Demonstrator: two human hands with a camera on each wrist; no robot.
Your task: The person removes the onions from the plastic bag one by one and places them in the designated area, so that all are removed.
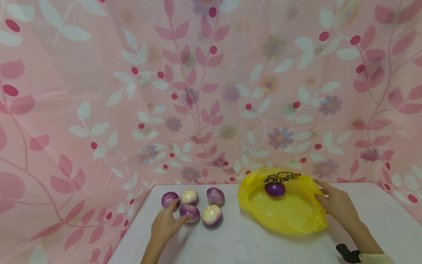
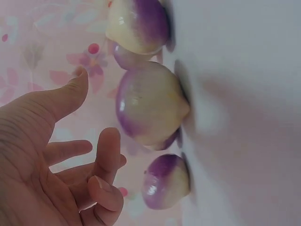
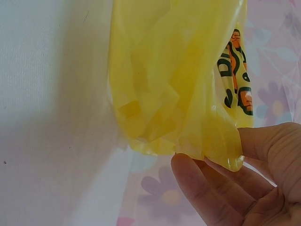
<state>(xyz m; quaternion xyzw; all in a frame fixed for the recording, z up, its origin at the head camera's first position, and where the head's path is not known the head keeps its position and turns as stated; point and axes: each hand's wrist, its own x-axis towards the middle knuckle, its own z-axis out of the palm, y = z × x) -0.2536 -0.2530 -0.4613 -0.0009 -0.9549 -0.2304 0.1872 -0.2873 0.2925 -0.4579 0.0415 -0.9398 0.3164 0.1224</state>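
Note:
Several purple-and-white turnips sit in a loose group on the white tabletop. My left hand hovers over the group's left side, thumb and fingers spread. In the left wrist view a gap shows between that hand and the closest turnip, and nothing is in its grasp. To the right stands a yellow plastic bag, its wide mouth facing me. One purple turnip lies inside. My right hand holds the bag's right edge between thumb and fingers; some fingertips are hidden behind the plastic.
The white table ends at a pink floral curtain hanging behind it. A black strap is around the right wrist, near a pale sleeve. Dark printing marks the bag's upper rim.

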